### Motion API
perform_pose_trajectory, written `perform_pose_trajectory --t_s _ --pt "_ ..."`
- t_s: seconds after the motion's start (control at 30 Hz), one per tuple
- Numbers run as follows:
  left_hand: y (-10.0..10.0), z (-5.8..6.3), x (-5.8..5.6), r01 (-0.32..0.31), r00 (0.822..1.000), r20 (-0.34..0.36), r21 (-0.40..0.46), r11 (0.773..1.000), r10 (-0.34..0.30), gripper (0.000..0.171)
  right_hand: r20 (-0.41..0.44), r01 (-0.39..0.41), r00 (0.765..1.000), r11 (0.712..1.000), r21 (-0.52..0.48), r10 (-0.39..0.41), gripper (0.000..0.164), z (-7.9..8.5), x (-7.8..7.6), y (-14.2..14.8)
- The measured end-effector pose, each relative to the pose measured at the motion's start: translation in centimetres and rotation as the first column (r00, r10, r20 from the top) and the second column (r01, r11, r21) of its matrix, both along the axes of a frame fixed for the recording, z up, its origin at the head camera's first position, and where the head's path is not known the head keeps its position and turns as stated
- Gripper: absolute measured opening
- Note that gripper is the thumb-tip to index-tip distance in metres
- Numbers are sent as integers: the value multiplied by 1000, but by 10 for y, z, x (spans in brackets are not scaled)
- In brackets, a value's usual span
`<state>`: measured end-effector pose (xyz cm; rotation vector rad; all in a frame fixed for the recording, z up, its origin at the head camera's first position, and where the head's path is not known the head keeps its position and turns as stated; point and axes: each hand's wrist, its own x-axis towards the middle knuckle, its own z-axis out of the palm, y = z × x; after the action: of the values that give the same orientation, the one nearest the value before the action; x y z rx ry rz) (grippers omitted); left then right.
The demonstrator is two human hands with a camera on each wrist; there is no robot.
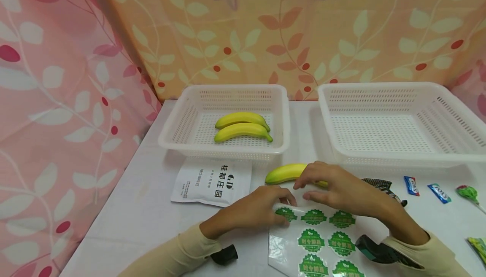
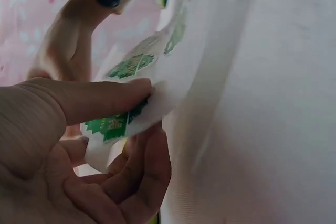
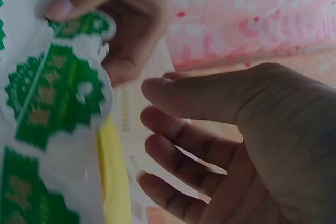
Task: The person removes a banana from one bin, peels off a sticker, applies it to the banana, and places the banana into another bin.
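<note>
A sheet of round green stickers (image 1: 292,243) with scalloped edges lies at the front of the table. My left hand (image 1: 262,207) pinches its far left corner between thumb and fingers; in the left wrist view, the sheet (image 2: 173,85) curves up from the thumb. Over the sheet's far edge, my right hand (image 1: 334,186) hovers with its fingers loosely bent. In the right wrist view, that hand (image 3: 226,129) shows a gap between thumb and fingers and holds nothing. Just behind both hands lies a banana (image 1: 282,173), its right part covered by the right hand.
Two bananas (image 1: 243,131) lie in the left white basket (image 1: 224,151). Another white basket (image 1: 398,159) stands at the back right. A white printed pouch (image 1: 210,182) is left of the hands. To the right lie a dark striped wrapper (image 1: 379,184), small candies (image 1: 439,193) and a lollipop (image 1: 468,192).
</note>
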<state>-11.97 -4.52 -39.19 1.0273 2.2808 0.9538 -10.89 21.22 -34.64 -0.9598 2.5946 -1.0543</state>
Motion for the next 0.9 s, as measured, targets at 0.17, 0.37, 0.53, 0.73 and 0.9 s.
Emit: perform_pose_trajectory --t_s 0.17,0.37,0.53,0.73,0.9 --pt "-4 3 -8 -111 967 238 82 990 88 47 71 -97 993 995 -29 99 19 -2 6 -8" --pt "-4 1 -13 -196 902 419 193 961 99 61 98 -86 992 996 22 83 32 -14 5 -14" --pt "-5 0 -14 -180 828 560 262 948 2 75 135 -67 989 996 51 60 36 -19 3 -16" --pt "-7 1 -15 -142 809 585 279 950 -51 83 134 -80 988 996 45 74 26 -17 2 -15" --pt "-7 2 -15 -148 815 578 273 951 -39 84 98 -95 991 994 53 89 10 -15 2 -14"
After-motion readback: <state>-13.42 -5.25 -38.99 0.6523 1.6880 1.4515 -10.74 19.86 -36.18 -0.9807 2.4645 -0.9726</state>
